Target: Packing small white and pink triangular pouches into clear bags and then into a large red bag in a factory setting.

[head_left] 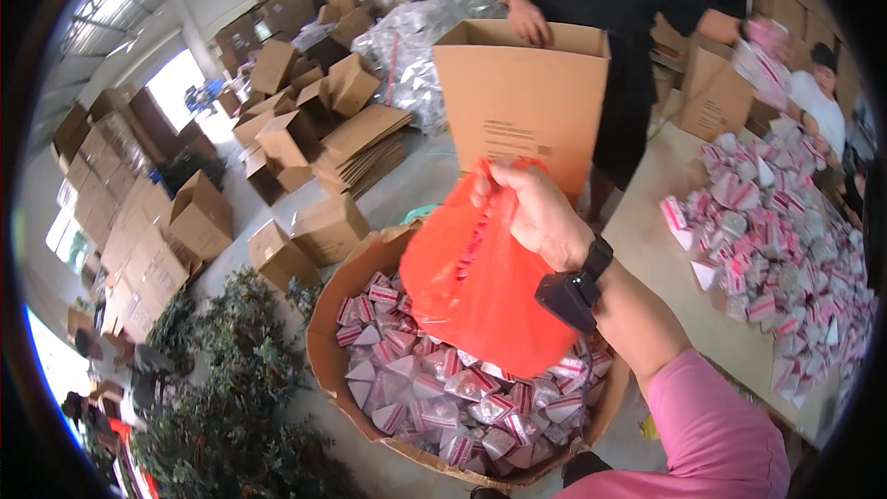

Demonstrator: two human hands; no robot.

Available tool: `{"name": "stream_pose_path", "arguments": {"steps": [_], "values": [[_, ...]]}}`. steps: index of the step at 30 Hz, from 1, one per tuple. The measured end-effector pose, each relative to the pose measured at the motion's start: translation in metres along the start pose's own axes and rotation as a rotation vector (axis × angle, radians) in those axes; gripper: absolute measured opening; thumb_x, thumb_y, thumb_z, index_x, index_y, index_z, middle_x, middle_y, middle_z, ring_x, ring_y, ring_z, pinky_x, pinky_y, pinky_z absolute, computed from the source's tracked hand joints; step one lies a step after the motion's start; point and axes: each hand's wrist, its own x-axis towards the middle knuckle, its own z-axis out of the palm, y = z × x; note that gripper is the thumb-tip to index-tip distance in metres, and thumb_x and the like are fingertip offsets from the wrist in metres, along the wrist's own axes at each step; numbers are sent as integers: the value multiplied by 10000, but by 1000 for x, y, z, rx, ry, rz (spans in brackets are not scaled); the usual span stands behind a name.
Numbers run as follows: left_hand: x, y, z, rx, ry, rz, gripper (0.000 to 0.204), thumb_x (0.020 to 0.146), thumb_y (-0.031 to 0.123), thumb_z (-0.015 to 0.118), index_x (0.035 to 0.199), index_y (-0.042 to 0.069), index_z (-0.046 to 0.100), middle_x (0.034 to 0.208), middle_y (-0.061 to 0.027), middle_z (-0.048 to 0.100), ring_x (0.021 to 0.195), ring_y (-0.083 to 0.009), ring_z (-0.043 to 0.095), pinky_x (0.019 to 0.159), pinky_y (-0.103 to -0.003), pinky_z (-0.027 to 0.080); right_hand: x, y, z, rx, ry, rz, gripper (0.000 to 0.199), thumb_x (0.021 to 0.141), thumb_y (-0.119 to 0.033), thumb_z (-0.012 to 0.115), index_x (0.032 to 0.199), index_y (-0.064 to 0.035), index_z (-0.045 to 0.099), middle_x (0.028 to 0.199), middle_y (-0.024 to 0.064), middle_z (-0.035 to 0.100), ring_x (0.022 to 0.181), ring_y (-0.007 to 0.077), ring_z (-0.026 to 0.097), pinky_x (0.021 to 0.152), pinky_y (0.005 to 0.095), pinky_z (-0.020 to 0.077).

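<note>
My right hand (536, 206) grips a red plastic bag (490, 286) by its gathered top, and the bag hangs open-sided below my fingers. Under it stands a large round cardboard bin (323, 351), filled with small clear packets (443, 388) that have pink-and-white striped labels. The bag hides the bin's far right part. A dark device is strapped at my right wrist. My left hand is out of the picture. Just beyond my right hand stands a tall open carton (517, 92), with a co-worker's hand on its rim.
At right a table (647, 185) bears a heap of similar packets (767, 240); people stand beyond it. Green artificial foliage (240, 388) lies on the floor at left. Empty boxes (300, 139), flattened cartons (365, 148) and clear plastic wrap (416, 46) fill the back.
</note>
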Motion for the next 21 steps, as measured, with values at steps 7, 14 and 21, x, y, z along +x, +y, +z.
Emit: {"name": "stream_pose_path", "arguments": {"steps": [7,14,21], "values": [[60,-9,-55,-24,-140,296,277,867,230,549,1055,46,638,943,-193,658,867,-305,633,745,-384,483,-110,-105,107,98,-5,-442,113,835,-109,537,908,-33,579,798,72,625,694,169,603,628,260,452],[88,56,-66,-441,-554,484,285,869,200,606,1099,33,594,973,-143,609,841,-207,573,754,-329,463,-268,-182,158,37,-4,-828,39,791,-50,493,765,-38,466,699,94,568,590,187,552,579,306,441],[54,116,22,-721,-1120,-16,298,864,184,600,1102,8,575,988,-133,608,843,-199,567,742,-316,468,-458,-183,173,-253,339,-768,147,878,-126,501,937,4,539,788,76,584,682,133,563,655,264,446]]}}
